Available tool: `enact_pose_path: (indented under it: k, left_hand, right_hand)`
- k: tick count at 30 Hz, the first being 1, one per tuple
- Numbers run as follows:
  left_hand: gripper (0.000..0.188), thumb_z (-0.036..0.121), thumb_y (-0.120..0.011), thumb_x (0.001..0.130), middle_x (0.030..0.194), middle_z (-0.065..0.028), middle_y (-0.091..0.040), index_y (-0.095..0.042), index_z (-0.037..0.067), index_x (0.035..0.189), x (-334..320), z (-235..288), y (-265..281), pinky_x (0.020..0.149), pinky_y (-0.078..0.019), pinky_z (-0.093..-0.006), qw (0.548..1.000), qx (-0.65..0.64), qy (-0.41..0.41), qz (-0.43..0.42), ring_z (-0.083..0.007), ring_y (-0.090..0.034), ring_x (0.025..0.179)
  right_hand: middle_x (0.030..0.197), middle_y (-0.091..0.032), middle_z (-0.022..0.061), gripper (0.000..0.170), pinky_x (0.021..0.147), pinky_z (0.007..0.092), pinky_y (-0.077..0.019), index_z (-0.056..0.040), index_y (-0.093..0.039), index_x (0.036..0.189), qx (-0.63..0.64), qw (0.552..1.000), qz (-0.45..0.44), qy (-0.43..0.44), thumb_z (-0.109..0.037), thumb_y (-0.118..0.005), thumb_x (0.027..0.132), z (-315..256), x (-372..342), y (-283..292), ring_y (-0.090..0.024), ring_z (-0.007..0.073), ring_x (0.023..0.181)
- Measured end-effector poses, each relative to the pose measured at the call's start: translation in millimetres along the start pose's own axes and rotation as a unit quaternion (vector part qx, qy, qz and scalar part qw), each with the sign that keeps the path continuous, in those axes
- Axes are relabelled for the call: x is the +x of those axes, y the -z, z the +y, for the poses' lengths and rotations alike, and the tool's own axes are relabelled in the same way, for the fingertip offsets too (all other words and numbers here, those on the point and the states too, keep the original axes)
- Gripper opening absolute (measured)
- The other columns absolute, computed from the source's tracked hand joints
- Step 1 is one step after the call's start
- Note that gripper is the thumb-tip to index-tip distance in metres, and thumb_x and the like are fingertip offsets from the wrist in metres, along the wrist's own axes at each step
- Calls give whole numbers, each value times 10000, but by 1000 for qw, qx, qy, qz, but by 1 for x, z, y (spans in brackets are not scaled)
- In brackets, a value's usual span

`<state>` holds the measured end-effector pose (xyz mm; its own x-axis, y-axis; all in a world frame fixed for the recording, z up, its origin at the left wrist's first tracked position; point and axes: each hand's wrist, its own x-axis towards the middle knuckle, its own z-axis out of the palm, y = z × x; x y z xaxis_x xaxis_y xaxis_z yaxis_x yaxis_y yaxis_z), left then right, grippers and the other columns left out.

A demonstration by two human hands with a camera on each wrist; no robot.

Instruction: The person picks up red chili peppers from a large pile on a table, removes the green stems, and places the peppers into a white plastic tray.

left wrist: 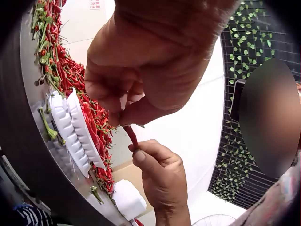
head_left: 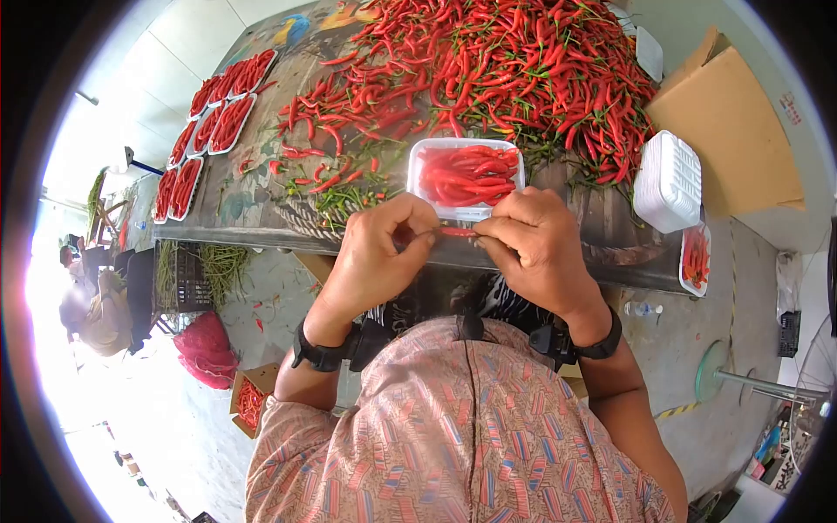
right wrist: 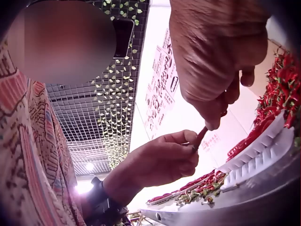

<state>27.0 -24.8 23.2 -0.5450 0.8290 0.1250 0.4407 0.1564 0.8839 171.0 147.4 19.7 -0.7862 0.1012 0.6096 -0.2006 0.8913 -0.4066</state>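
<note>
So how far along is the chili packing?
Looks done: the filled trays at the table's left end. In hand: one chili, held by the fingers of both the left hand and right hand, beside a well-loaded tray; can't tell if that one's finished. Left: the big chili pile and the stack of white trays, so probably plenty to go.

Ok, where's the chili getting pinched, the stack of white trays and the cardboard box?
Red chili (left wrist: 131, 136): left wrist view, middle of its body.
Stack of white trays (head_left: 683, 176): head view, ridged side.
Cardboard box (head_left: 732, 131): head view, wide brown side.
</note>
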Motion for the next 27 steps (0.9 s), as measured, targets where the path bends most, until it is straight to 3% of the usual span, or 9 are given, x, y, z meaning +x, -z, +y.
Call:
enact_pose_path:
  k: [6, 7, 9, 10, 17, 18, 23, 26, 27]
  left_hand:
    - [163, 8, -705, 787, 721, -91, -609, -660, 19, 944, -2, -15, -3, 617, -500, -315, 985, 145, -59, 77, -203, -613, 640]
    - [163, 8, -705, 787, 721, -91, -609, -660, 19, 944, -5, -12, 1, 617, -500, -315, 985, 145, -58, 77, -203, -613, 640]
    - [200, 20, -751, 791, 752, -47, -617, -690, 10, 981, -17, 1, 9, 600, -467, -288, 996, 66, 17, -52, -142, -560, 624]
    - [241, 44, -776, 785, 790, -56, -632, -713, 21, 1016, -20, 4, 10, 596, -459, -287, 993, 102, -52, -33, -142, -570, 648]
    - [166, 22, -735, 793, 811, -75, -636, -719, 4, 958, -47, -6, 33, 593, -452, -280, 993, 82, -86, -2, -152, -580, 657]
    - [148, 33, -744, 798, 770, -104, -627, -720, 2, 941, -54, -8, 40, 595, -469, -315, 994, 85, -74, 11, -202, -601, 646]
    - [135, 19, -723, 776, 730, -104, -612, -737, -6, 908, -95, -37, 83, 580, -462, -303, 993, 77, 6, 85, -170, -595, 609]
    - [168, 133, -671, 802, 696, -136, -631, -759, 11, 877, -112, -61, 100, 585, -478, -337, 960, 220, 137, 111, -237, -621, 608]
    - [168, 133, -671, 802, 696, -136, -631, -759, 11, 877, -116, -77, 103, 585, -478, -337, 959, 218, 138, 115, -237, -621, 608]
  right_hand:
    - [803, -618, 1, 193, 682, 368, -429, -100, -723, 815, 21, 1000, 13, 14, -7, -805, 667, -11, 4, 4, -583, 225, 735]
    - [803, -618, 1, 193, 682, 368, -429, -100, -723, 815, 21, 1000, 13, 14, -7, -805, 667, -10, 4, 5, -583, 225, 735]
    - [797, -620, 10, 186, 685, 367, -430, -97, -719, 813, 23, 1000, 12, 13, -14, -809, 673, -8, 6, 4, -584, 226, 730]
    - [797, -620, 10, 186, 685, 367, -430, -97, -719, 813, 25, 1000, 10, 14, -14, -809, 673, -8, 7, 2, -584, 226, 730]
    - [802, -639, 35, 149, 706, 364, -445, -84, -721, 827, 68, 994, -81, 24, -21, -798, 717, -22, 20, -26, -613, 236, 750]
    - [810, -644, 39, 142, 710, 361, -448, -79, -722, 832, 86, 992, -86, 24, -23, -795, 725, -25, 22, -29, -619, 238, 757]
    - [768, -607, 62, 76, 662, 399, -424, -80, -683, 808, 110, 990, -79, 38, -74, -745, 764, -28, 30, -48, -604, 281, 740]
    - [780, -630, 63, 89, 679, 382, -441, -72, -695, 838, 103, 990, -92, 26, -47, -751, 772, -34, 36, -53, -619, 270, 738]
    - [796, -653, 60, 108, 703, 366, -458, -63, -708, 862, 93, 990, -107, 13, -25, -760, 775, -36, 37, -53, -634, 255, 745]
